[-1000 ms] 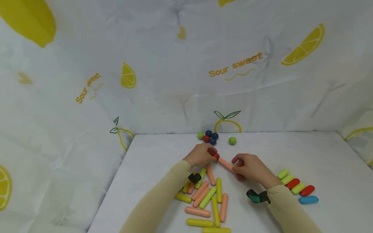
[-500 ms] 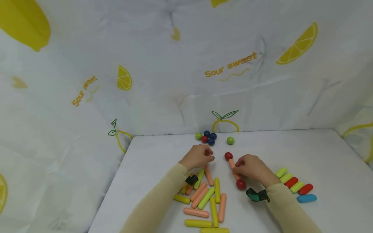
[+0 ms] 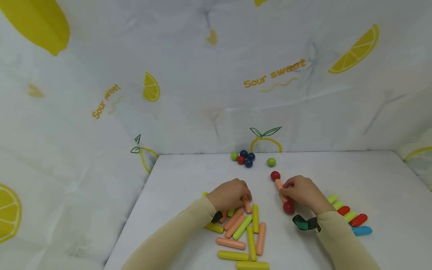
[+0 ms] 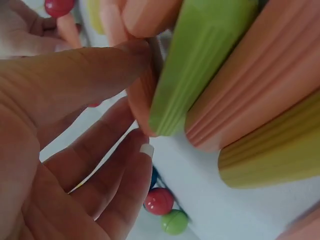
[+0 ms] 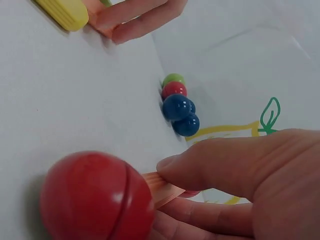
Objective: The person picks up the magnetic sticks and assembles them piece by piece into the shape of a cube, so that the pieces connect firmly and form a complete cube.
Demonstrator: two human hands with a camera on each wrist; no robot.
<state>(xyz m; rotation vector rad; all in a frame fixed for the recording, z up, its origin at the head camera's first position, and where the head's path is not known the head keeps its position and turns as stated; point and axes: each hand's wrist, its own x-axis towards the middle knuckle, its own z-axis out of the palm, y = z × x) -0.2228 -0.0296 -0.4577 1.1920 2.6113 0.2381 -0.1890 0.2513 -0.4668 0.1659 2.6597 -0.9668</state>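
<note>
A wrinkled white sheet point(image 3: 189, 105) printed with yellow lemons rises behind a white table point(image 3: 192, 170), whose back edge lies beyond a ribbed peach stick point(image 3: 279, 185) with a glossy red ball point(image 3: 288, 207) at each end. White tabletop shows from that stick out toward both side edges. The right hand point(image 3: 305, 192) grasps the stick with its fingers. Left of it, the left hand point(image 3: 229, 194) pinches a second peach stick point(image 3: 248, 207). Loose yellow, peach and lime sticks point(image 3: 251, 243) lie left and nearer; short lime, red and blue rods point(image 3: 350, 216) line up right. Beyond sit clustered blue, red and green balls point(image 3: 248, 163) and a lone green ball point(image 3: 271, 162).
</note>
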